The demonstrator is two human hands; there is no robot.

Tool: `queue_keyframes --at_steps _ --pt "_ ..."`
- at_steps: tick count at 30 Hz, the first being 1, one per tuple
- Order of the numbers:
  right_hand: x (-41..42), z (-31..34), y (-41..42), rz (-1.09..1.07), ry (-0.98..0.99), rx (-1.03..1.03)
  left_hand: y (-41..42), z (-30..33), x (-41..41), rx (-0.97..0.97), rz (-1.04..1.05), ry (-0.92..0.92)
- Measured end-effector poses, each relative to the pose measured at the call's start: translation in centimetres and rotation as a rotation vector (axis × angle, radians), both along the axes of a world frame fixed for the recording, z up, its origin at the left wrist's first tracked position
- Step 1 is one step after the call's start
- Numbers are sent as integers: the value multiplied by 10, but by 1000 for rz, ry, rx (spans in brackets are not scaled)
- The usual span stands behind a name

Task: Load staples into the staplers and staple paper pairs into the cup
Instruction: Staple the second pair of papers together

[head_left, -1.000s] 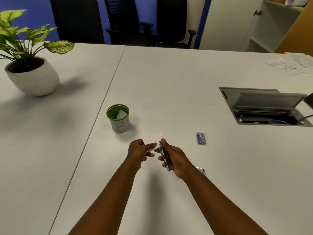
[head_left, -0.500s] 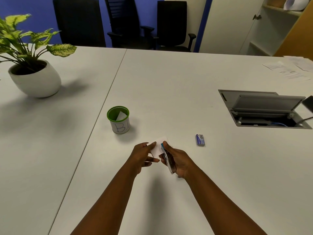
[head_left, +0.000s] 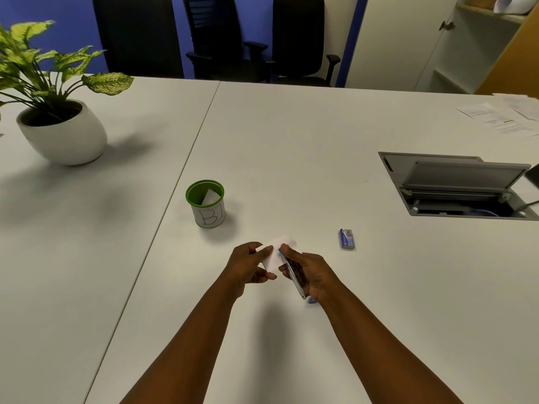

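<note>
At the far left a potted plant (head_left: pixel 61 132) in a round white pot stands well apart from the work, out of the hands' way. Further right, near the seam of the white table (head_left: pixel 291 141), sits the green-rimmed cup (head_left: pixel 205 203) marked with handwritten letters; a white slip of paper already leans inside it, so at least one stapled pair seems to be delivered, and the cup stands close enough to the hands to make the drop short. Just right of and nearer than the cup, the left hand (head_left: pixel 248 265) pinches the edge of a small white paper pair (head_left: pixel 277 252) between thumb and fingertips, holding it above the table, probably to keep the sheets aligned. The right hand (head_left: pixel 310 275) is wrapped round a slim stapler (head_left: pixel 293 272) with a blue tip, whose front end meets the paper's right edge, apparently placed for the squeeze; whether a staple has gone in cannot be told. Beyond, to the right, a small blue staple box (head_left: pixel 347 238) lies flat within reach for reloading. Far right, an open cable hatch (head_left: pixel 455 185) is set into the table, with printed sheets (head_left: pixel 501 121) behind it.
</note>
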State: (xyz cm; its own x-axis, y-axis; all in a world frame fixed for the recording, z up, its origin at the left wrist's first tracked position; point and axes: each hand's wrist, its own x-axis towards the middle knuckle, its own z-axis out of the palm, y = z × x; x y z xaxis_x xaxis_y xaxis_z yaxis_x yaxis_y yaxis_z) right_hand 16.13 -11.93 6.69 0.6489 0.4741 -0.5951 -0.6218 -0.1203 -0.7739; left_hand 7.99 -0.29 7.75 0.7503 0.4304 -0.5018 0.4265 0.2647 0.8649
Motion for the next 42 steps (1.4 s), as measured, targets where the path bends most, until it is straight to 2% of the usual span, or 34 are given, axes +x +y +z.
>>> queue_keyframes --at_steps 5,11,14,16,18,20,22,26,30,35,39,41,42 --pt "0 -2 0 -11 -30 -6 0 1 1 -6 2 -3" --pt "-3 1 -5 103 114 45 5 -6 -2 12 57 29" --pt "-2 -4 -7 33 61 -19 12 -10 -5 -15 141 34" --pt "-2 -8 -8 -37 -43 -97 18 -11 -7 -50 195 23" --pt "-5 -18 -8 7 -287 -237 24 -12 -10 -72 233 6" --pt "-11 -28 -8 151 -630 -381 31 -11 -12 -84 262 -16" --pt "-17 -34 -5 321 -833 -412 36 -11 -13 -99 290 -35" --pt "-25 -45 3 721 -1050 -426 43 -11 -15 -89 323 -45" --pt "-29 -58 12 1005 -1243 -574 48 -13 -19 -68 347 -41" --pt "-29 -69 15 1058 -1210 -642 49 -16 -20 -45 349 -40" --pt "-28 -68 14 1038 -1116 -602 49 -17 -19 -16 331 -32" --pt "-26 -60 12 863 -984 -489 47 -17 -18 -12 319 -35" --pt "-24 -53 12 689 -892 -411 46 -16 -17 -9 312 -34"
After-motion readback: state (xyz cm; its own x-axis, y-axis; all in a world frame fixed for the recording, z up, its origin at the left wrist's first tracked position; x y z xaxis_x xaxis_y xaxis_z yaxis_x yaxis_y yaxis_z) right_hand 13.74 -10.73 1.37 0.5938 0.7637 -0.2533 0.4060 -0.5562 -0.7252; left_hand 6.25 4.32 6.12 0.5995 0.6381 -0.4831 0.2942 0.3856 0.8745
